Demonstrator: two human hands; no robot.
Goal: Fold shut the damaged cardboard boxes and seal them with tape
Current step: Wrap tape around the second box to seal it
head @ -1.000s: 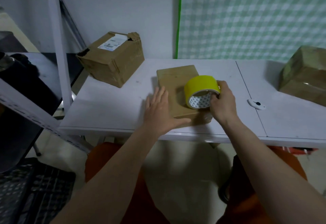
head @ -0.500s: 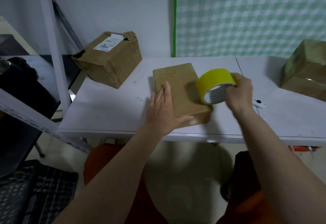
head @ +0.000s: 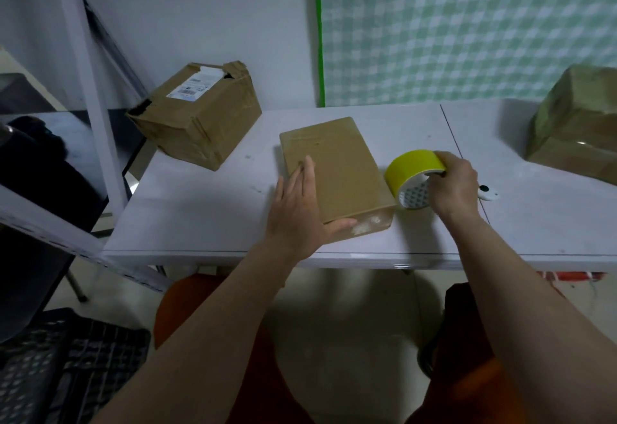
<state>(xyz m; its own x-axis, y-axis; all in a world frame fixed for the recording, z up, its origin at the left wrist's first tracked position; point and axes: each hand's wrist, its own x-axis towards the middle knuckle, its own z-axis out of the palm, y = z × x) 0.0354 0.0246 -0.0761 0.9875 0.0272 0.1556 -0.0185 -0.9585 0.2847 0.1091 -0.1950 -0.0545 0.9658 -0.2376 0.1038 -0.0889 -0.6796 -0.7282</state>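
We look down on a white table (head: 187,223) made of two tops pushed together, a thin dark seam running between them toward the wall. Behind it stands a plain white wall (head: 200,23), dimly and evenly lit. To the right of that hangs a green and white checked cloth (head: 467,29) with a bright green edge strip down its left side. At the left we see a white metal frame (head: 90,83) slanting across a dark surface. Below the table the floor (head: 344,323) is pale, and a black plastic crate (head: 66,373) with a grid pattern sits in the lower left corner.
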